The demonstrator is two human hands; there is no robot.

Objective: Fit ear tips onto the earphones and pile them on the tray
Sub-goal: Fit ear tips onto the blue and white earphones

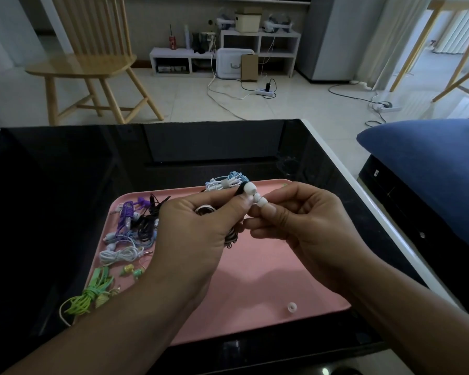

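Your left hand (pixel 201 223) and right hand (pixel 298 220) meet above the middle of the tray, fingertips almost touching. Your left hand is curled round a coiled black-and-white earphone (pixel 232 235), its cable bundled in the palm and hanging just below, with one black bud poking up past the thumb and wearing a white ear tip (pixel 249 188). Your right hand pinches a second white ear tip (pixel 263 203) between thumb and forefinger, pressed right against the other bud beside your left thumb; whether it is fully seated you cannot tell. Below them sits the black glossy table (pixel 65 185), and on it the pink tray (pixel 268 280), reaching nearly to the table's near edge. Along the tray's left edge lies a row of bundled earphones: a green set (pixel 92 296) hanging over the near left corner, a white set (pixel 119 255) further in, then a black set (pixel 146 226) tangled with a purple set (pixel 127 213) toward the far left corner. At the tray's far edge a blue-and-white bundle (pixel 229 181) rests behind your fingers. One loose white ear tip (pixel 292 307) lies alone near the tray's near right corner.
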